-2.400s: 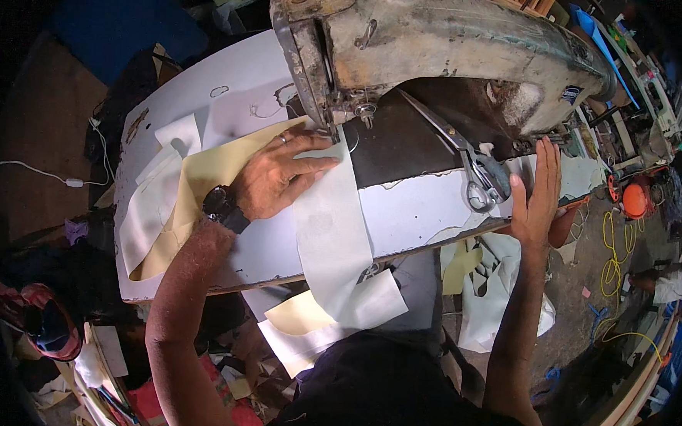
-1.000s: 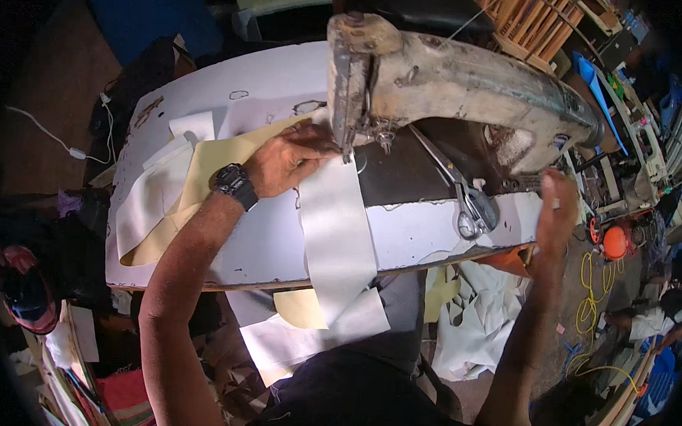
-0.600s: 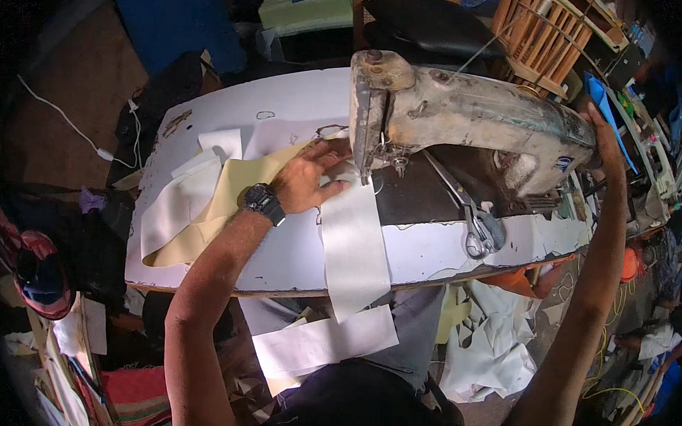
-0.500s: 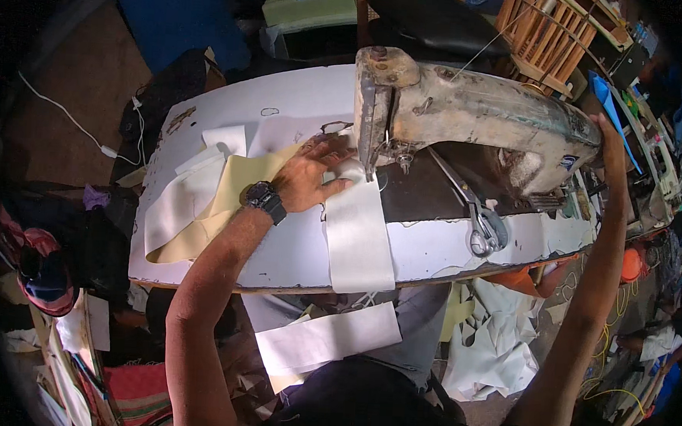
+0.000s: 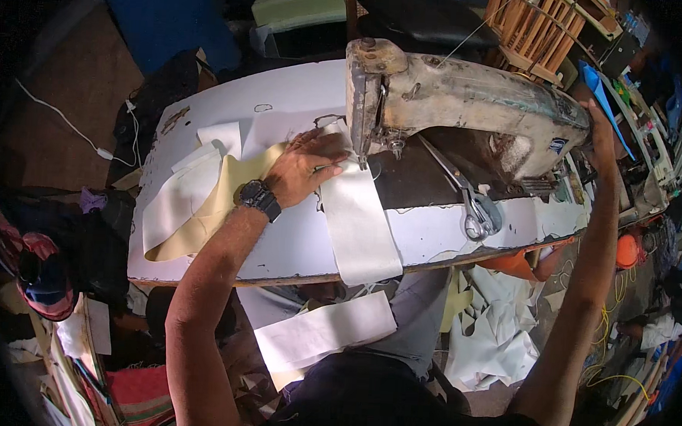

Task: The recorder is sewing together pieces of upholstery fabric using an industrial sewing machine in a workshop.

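Observation:
My left hand lies with fingers apart at the upper part of a white strip of material, beside the needle area of a worn sewing machine. The strip passes under the presser foot and hangs over the table's near edge. At the machine's right end, my right hand curls around the handwheel, which is mostly hidden. Left of my left hand lies a folded white piece with a cream backing. Scissors rest on the machine bed. Another white strip lies across my lap.
The white table has chipped edges. A crumpled white sheet lies on the floor to the right, near yellow cord. A black cushioned seat and a wooden slatted frame stand behind the machine.
The near end of the strip under the presser foot has swung slightly to the right, so it lies more slanted. Both hands stay in nearly the same places; the whole view has shifted a little.

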A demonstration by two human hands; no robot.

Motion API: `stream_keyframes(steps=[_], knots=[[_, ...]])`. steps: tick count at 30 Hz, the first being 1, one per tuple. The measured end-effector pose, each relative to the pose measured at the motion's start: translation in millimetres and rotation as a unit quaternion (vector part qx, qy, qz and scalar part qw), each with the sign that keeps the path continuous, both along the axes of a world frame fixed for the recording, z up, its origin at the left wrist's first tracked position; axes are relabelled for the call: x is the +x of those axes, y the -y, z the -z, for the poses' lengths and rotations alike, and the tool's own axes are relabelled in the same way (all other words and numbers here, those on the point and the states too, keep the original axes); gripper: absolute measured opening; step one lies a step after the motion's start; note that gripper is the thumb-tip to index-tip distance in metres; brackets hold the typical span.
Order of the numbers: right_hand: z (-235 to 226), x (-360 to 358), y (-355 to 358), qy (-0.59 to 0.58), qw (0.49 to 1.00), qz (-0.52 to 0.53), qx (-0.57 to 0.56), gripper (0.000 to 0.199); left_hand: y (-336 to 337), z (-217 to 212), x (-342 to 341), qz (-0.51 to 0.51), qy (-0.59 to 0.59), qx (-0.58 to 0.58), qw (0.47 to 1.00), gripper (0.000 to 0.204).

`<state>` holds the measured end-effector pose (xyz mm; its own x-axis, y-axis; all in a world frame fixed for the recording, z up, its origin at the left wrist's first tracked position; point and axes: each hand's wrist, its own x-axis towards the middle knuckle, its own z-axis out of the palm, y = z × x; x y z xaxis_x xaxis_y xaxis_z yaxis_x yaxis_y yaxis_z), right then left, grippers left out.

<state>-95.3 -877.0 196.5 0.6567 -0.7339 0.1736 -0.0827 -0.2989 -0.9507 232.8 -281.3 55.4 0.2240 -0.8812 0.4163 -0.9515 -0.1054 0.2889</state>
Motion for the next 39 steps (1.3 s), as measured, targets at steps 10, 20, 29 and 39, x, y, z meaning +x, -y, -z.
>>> stream_keyframes(steps=[10,20,29,39], knots=[[15,-12,-11,0.042,0.963,0.036,-0.262,0.056,-14,-21,-27,-0.087,-0.080,0.078,0.990,0.028],[-14,23,45,-0.197,0.952,0.045,-0.232,0.055,-64,-14,-57,-0.062,-0.024,0.031,0.997,0.029],[33,18,9,-0.020,0.934,0.177,-0.311,0.046,-75,-16,-66,-0.091,-0.026,0.048,0.994,0.028],[-44,57,-92,-0.022,0.770,0.226,-0.597,0.032,-129,-30,-113,-0.106,-0.043,0.052,0.992,0.028]])
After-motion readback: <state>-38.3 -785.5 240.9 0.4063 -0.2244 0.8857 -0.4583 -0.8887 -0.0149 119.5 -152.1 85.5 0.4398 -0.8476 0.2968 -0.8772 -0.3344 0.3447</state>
